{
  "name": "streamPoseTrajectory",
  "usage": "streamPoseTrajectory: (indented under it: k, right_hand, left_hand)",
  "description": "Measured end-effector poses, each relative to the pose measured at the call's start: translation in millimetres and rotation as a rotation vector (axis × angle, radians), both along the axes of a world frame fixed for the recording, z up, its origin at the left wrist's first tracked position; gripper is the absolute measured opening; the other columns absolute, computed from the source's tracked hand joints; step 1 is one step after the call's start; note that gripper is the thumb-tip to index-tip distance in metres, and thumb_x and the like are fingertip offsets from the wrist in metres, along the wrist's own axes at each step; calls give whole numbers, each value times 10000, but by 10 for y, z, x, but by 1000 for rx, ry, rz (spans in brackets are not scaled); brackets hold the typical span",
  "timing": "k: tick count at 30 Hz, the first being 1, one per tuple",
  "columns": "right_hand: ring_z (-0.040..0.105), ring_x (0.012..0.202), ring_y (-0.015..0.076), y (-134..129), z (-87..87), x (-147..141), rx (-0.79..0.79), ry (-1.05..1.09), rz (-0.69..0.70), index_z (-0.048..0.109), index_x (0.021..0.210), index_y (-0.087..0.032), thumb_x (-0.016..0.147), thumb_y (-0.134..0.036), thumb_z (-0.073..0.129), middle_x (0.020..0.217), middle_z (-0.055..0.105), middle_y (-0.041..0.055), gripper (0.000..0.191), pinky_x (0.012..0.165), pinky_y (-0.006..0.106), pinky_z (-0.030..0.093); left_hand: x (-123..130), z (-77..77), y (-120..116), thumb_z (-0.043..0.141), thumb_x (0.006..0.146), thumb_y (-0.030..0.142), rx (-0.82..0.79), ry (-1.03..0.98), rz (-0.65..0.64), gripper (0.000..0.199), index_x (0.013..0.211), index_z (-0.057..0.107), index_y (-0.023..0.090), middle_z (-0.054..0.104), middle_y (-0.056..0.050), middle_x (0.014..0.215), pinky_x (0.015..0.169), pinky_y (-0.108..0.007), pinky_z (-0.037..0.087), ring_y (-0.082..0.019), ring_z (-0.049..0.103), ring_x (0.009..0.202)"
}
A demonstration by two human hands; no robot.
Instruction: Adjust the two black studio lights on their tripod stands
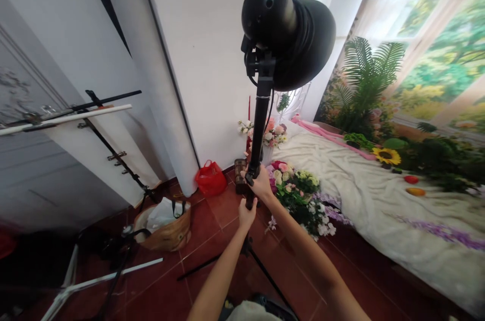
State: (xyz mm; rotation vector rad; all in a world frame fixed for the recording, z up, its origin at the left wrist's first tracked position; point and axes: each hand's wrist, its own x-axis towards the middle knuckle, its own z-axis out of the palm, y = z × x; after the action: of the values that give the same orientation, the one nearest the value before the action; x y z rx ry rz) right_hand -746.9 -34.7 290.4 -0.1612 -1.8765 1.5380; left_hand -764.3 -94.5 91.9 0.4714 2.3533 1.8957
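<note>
A black studio lamp [280,33] with a rounded housing and a wide shade tops a black light stand [259,119] that rises in front of me. My right hand [262,183] is wrapped round the pole by a clamp knob. Just below it, my left hand [247,215] grips the lower part of the same pole. Black tripod legs spread over the floor beneath my hands. A thin cable hangs along the upper pole. The bulb side of the lamp faces away and is hidden.
To the right a bed with a cream blanket [379,199] bears artificial flowers and fruit. Bouquets [295,189] stand beside it. A red plastic bag [211,178], a woven basket [166,232] and other stands [109,144] are at the left. A white wall [204,58] rises behind.
</note>
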Motion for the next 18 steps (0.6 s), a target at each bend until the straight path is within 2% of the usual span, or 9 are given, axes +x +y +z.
streamPoseTrajectory:
  k: [4, 7, 9, 11, 13, 14, 16, 18]
  right_hand:
    - [538, 622, 130, 22, -62, -32, -5, 13, 29, 537, 789, -160, 653, -369, 682, 689, 583, 4, 289, 584, 245, 459]
    - [556, 666, 135, 97, -60, 6, 38, 8, 76, 561, 873, -155, 672, -387, 689, 733, 596, 11, 333, 634, 255, 484]
    - [582, 743, 144, 214, -65, 97, 75, -10, 203, 566, 983, -159, 654, -396, 716, 812, 615, 19, 433, 699, 265, 502]
    - [603, 847, 157, 373, -156, 222, 63, -49, 391, 544, 1108, -180, 625, -405, 745, 909, 628, 27, 570, 779, 285, 506]
    - [604, 953, 169, 531, -399, 340, -23, -117, 512, 517, 1190, -212, 650, -436, 727, 999, 633, 38, 621, 849, 313, 495]
    - [599, 994, 171, 597, -580, 384, -82, -159, 511, 518, 1198, -223, 691, -458, 690, 1037, 633, 46, 584, 877, 327, 486]
    - [606, 1008, 176, 680, -1022, 429, -164, -253, 414, 585, 1086, -214, 722, -487, 652, 1049, 647, 58, 461, 883, 342, 485]
    - [642, 906, 179, 703, -1474, 424, -202, -335, 325, 617, 953, -188, 666, -486, 697, 930, 679, 47, 422, 816, 344, 514]
  left_hand:
    - [45, 21, 32, 551, 768, 439, -18, 13, 104, 267, 710, 466, 193, 561, -14, 648, 619, -267, 448, -167, 580, 649]
    - [47, 1, 60, 536, 777, 441, -35, 30, 131, 261, 708, 459, 201, 546, -9, 638, 618, -271, 449, -172, 581, 649]
    - [38, -24, 77, 529, 783, 447, -26, 45, 138, 259, 725, 472, 200, 559, -18, 659, 626, -275, 452, -176, 588, 659]
    - [30, -50, 89, 522, 790, 453, -1, 58, 140, 262, 748, 487, 197, 575, -28, 690, 635, -274, 454, -175, 592, 672]
    - [25, -71, 94, 511, 797, 460, 20, 74, 138, 269, 757, 493, 194, 580, -30, 711, 639, -268, 451, -167, 588, 675]
    - [24, -78, 94, 509, 800, 463, 23, 80, 133, 273, 755, 491, 194, 577, -26, 708, 636, -263, 448, -162, 582, 668]
    - [22, -84, 91, 515, 795, 469, 20, 78, 125, 281, 738, 480, 196, 562, -14, 680, 615, -256, 439, -154, 568, 640]
    - [21, -79, 88, 526, 786, 471, 15, 68, 121, 287, 716, 472, 198, 547, -5, 653, 597, -250, 431, -151, 561, 622]
